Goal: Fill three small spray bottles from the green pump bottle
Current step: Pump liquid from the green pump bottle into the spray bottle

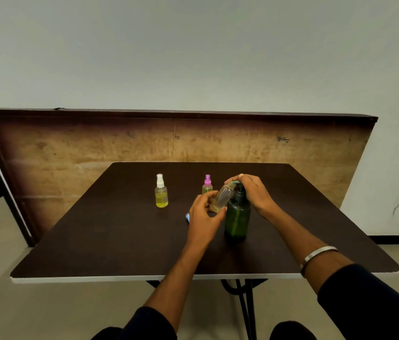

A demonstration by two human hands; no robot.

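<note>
dark brown matt counter (120,241); glossy translucent green plastic pump bottle (237,217); clear plastic spray bottles; worn, scuffed wooden board (144,143) behind.

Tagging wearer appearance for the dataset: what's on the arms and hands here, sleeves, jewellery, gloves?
Both hands are bare, no gloves: left hand, right hand. Dark sleeves are pushed up to about the elbows, forearms uncovered. A plain silver metal bangle sits on the right forearm. No rings or watch visible.
</note>
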